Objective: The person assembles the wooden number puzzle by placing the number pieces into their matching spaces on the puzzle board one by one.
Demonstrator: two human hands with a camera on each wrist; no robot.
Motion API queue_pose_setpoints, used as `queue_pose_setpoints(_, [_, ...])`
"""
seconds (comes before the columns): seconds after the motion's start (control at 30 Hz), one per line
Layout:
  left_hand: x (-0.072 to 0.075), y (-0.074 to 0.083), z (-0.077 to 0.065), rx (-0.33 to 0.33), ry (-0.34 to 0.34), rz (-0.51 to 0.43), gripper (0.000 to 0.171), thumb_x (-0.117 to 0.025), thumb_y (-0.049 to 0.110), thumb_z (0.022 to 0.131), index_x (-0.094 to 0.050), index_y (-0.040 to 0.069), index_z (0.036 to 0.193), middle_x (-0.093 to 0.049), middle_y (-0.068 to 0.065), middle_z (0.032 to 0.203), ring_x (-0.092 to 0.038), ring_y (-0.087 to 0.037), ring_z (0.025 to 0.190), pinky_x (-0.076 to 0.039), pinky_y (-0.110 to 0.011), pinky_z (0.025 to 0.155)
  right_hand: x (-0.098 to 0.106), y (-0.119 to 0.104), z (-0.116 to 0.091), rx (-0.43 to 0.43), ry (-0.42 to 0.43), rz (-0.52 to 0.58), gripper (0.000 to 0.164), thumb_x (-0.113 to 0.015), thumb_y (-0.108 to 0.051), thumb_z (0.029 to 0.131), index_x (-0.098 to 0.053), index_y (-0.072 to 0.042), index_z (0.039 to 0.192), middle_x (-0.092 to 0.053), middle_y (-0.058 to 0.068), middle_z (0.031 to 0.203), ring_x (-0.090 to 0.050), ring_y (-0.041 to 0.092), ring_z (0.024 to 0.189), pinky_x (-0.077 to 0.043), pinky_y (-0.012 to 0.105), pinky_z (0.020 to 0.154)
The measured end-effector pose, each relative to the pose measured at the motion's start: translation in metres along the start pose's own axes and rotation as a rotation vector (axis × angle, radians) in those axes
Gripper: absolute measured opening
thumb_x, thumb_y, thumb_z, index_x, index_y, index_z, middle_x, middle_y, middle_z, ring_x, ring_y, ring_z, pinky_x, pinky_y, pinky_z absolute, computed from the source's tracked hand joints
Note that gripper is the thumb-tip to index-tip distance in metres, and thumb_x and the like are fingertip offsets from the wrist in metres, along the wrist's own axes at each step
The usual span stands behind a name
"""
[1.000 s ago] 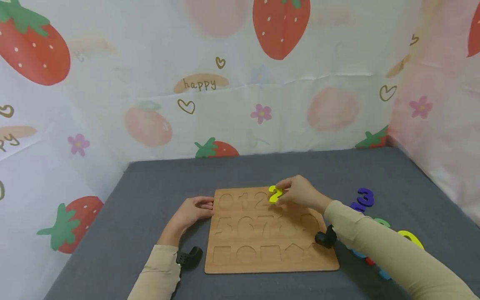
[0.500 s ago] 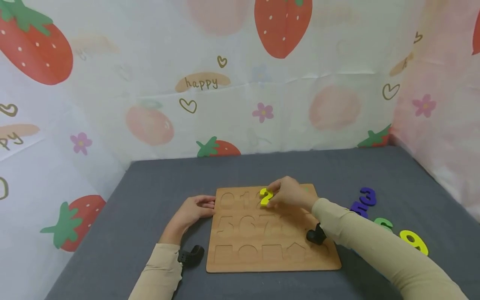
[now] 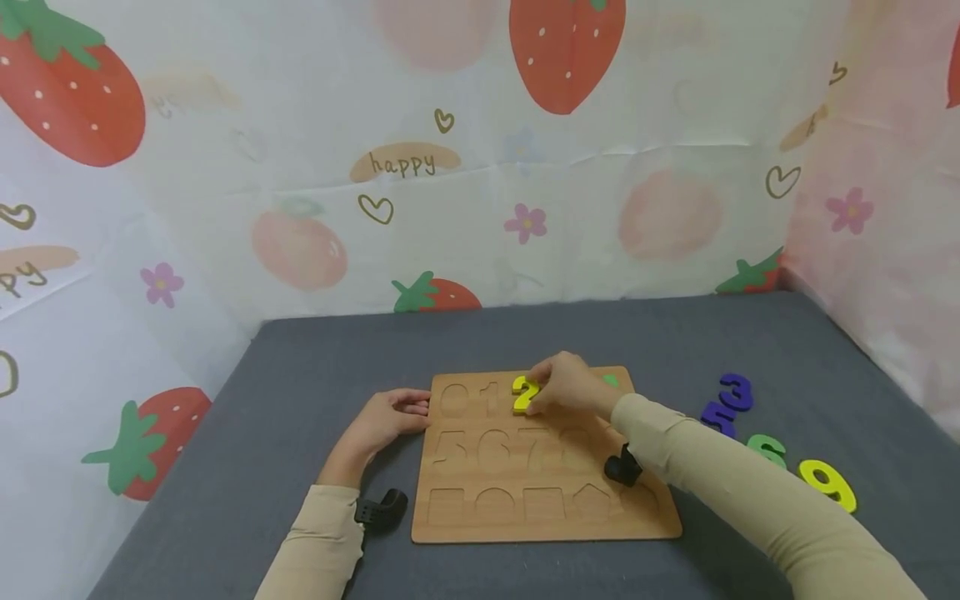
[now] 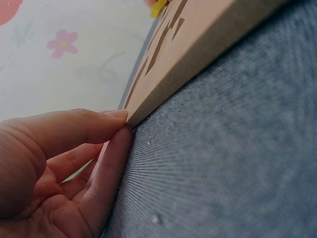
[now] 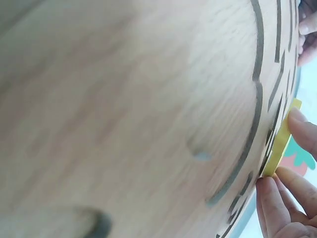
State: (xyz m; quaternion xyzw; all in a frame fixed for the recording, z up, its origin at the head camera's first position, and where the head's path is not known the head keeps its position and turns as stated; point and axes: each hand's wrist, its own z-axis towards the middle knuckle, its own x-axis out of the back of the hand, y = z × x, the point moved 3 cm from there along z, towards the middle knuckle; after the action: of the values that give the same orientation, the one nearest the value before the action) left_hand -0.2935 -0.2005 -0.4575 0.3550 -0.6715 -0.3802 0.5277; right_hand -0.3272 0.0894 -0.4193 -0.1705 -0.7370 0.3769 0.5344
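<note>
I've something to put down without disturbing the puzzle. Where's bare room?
Bare grey cloth lies behind the board, before the backdrop, and left of the left sleeve. Crowded: right of the board, with the purple 3, purple 5, green number, yellow 9 and right sleeve.

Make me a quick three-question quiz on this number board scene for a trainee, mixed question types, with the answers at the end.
1. Multiple choice: which piece is in the right hand? A, the yellow 9; B, the yellow 2; C, a red 8.
2. True or false: the left hand is at the right edge of the wooden board.
3. Short answer: which other purple number lies next to the purple 3?

Key:
1. B.
2. False; it is at the left edge.
3. The purple 5.
</note>
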Motion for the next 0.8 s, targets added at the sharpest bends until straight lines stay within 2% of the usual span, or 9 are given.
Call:
queue_pose_setpoints(0.33, [0.0001, 0.0005, 0.0013, 0.029, 0.024, -0.007, 0.048, -0.073, 0.006, 0.088, -0.06, 0.001, 0.134, -0.069, -0.016, 0.118, -0.065, -0.021, 0.108, -0.055, -0.032, 0.09, -0.0038, 0.0004, 0.0022, 0.017, -0.002, -0.038, 0.054, -0.085, -0.012, 0.077, -0.067, -0.001, 0.127, -0.068, 0.016, 0.123, -0.063, 0.028, 0.108, -0.056, 0.038, 0.089])
queue_pose_setpoints(0.5, [-0.0016, 0.0006, 0.0013, 0.024, 0.021, -0.009, 0.049, -0.073, 0.005, 0.087, -0.06, -0.001, 0.134, -0.069, -0.018, 0.119, -0.065, -0.022, 0.109, -0.055, -0.031, 0.088, -0.0042, 0.0003, 0.0013, 0.036, -0.007, -0.061, 0.051, -0.085, -0.011, 0.077, -0.069, -0.002, 0.125, -0.068, 0.016, 0.123, -0.062, 0.028, 0.108, -0.055, 0.04, 0.09])
queue_pose_setpoints(0.8, [-0.0012, -0.0013, 0.0003, 0.012, -0.005, -0.009, 0.051, -0.072, 0.006, 0.089, -0.057, -0.002, 0.136, -0.066, -0.021, 0.123, -0.063, -0.026, 0.113, -0.056, -0.035, 0.091, -0.0007, -0.0004, -0.0073, 0.001, 0.008, -0.056, 0.054, -0.085, -0.013, 0.078, -0.066, -0.002, 0.128, -0.068, 0.015, 0.124, -0.063, 0.03, 0.111, -0.056, 0.041, 0.092])
